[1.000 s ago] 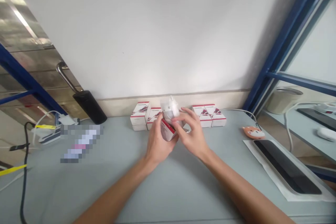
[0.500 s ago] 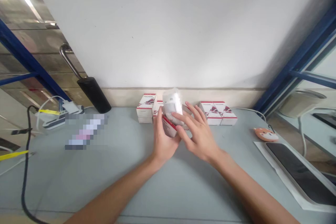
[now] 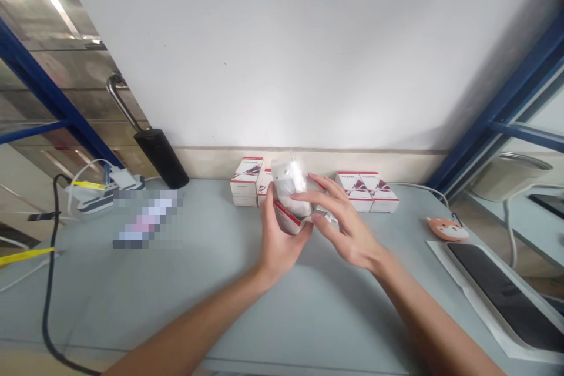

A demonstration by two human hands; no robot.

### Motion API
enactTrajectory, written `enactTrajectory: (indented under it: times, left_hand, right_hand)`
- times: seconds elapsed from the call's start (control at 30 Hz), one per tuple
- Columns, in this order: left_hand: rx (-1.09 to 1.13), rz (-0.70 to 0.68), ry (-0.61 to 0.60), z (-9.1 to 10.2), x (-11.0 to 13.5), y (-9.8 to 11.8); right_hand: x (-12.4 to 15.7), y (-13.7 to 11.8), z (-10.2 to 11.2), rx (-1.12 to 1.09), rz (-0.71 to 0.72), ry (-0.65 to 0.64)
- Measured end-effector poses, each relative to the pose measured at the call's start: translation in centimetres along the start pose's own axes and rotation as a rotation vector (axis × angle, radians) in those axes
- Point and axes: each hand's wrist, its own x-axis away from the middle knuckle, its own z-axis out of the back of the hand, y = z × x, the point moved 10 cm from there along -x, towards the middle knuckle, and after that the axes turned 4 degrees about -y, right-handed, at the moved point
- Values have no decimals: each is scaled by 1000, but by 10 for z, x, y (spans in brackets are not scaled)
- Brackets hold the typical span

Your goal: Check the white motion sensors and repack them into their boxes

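My left hand (image 3: pixel 282 247) is wrapped round a small white-and-red box (image 3: pixel 288 222), holding it tilted above the table. Out of the box's upper end stands a rounded white device in a clear plastic bag (image 3: pixel 291 179); its lower part is hidden. My right hand (image 3: pixel 346 220) is beside it with fingers apart, the index fingertip touching the bagged device and the thumb near a pale flap (image 3: pixel 326 216) at the box's right. Behind my left hand are similar boxes (image 3: pixel 247 182), some stacked. Two more white-and-red boxes (image 3: pixel 365 191) stand side by side to the right.
A black cylinder (image 3: pixel 161 157) leans by the wall at back left, near a power strip (image 3: pixel 110 192) with cables. A blurred-out flat item (image 3: pixel 147 220) lies left. At right are an orange animal-faced case (image 3: pixel 447 229) and a dark-topped slab (image 3: pixel 506 294) on white paper.
The box and bagged device have shifted slightly right and down, and the device leans more to the left. My right hand has moved slightly right; the pale flap shows more.
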Motion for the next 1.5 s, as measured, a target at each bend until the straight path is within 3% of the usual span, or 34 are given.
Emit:
enactTrajectory:
  times: [0.13,0.43,0.7,0.87,1.17,1.27,1.37,1.4,1.5]
  left_hand:
    - [-91,-28,-13,1,1,3]
    - [-279,-147,-104,-1,-4,9]
    - [-303,-92,-126,0,-12,9]
    - [-243,-50,-62,7,-13,3]
    - [-415,-112,-152,1,-18,15]
    - [-456,-79,-278,3,-28,20]
    - [-419,-58,-601,-2,-33,23]
    - [-383,-66,-655,1,-34,25]
    - [-235,-70,-602,16,-45,28]
  right_hand:
    - [2,16,8,-167,-158,89]
    - [1,14,10,-319,-141,102]
    - [0,22,7,-176,-150,118]
    - [0,13,-7,-61,-113,80]
    - [-1,-12,-8,183,42,111]
    - [-1,-11,-8,220,52,100]
    - [0,-5,-1,263,27,132]
    - [0,-1,1,261,12,141]
    - [0,17,8,162,-57,190]
